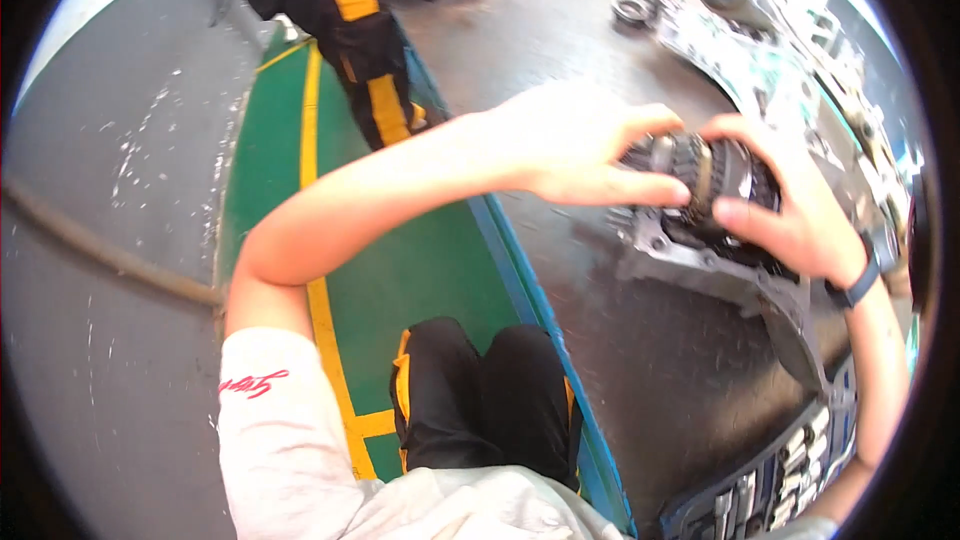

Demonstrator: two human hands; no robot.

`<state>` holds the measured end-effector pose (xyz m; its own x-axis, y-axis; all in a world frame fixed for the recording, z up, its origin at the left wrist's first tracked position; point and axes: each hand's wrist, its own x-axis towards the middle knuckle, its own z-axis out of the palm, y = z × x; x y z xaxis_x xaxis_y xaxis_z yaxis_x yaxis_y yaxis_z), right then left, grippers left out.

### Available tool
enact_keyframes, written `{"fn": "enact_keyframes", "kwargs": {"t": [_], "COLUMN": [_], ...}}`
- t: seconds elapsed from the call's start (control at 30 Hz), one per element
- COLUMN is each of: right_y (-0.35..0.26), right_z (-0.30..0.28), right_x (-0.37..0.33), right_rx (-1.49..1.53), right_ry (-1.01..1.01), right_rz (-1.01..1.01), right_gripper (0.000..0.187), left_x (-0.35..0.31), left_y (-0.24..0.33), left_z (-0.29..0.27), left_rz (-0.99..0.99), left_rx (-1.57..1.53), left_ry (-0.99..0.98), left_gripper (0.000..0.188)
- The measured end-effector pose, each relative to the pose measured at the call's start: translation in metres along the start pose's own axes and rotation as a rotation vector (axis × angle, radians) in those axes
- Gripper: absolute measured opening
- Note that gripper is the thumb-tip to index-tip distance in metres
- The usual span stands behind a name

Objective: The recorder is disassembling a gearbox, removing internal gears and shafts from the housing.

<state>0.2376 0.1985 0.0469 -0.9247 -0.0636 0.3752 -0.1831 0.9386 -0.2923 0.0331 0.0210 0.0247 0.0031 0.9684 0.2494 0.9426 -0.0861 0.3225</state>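
A cluster of dark metal gears [703,168] sits over a grey cast-metal housing [690,265] on the workbench at the right. My left hand [600,152] grips its left side, thumb along the near face and fingers over the top. From the right, my right hand [795,195] curls around the same gears, with its thumb in front. The fingertips of both hands nearly meet at a brass-coloured ring in the cluster. Where the gears meet the housing is partly hidden by my hands.
The dark workbench [590,340] has a blue edge. A socket set [770,485] lies at the near right. Farther back are a large metal casing [710,50] and a ring-shaped part [632,10]. Another person [345,30] stands at the far left along the bench.
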Motion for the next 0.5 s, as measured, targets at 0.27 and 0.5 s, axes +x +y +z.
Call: {"fn": "enact_keyframes", "kwargs": {"t": [0.27,0.5], "right_y": [-0.010,0.025], "right_z": [0.001,0.010], "right_x": [0.000,0.029], "right_rx": [-0.118,0.181], "right_ry": [-0.009,0.064], "right_rz": [0.060,0.014], "right_gripper": [0.074,0.047], "left_x": [0.004,0.003], "left_y": [0.008,-0.009], "left_z": [-0.013,-0.007], "left_rz": [-0.054,-0.059], "left_rx": [-0.074,-0.155], "left_ry": [-0.102,-0.074], "left_gripper": [0.073,0.058]}}
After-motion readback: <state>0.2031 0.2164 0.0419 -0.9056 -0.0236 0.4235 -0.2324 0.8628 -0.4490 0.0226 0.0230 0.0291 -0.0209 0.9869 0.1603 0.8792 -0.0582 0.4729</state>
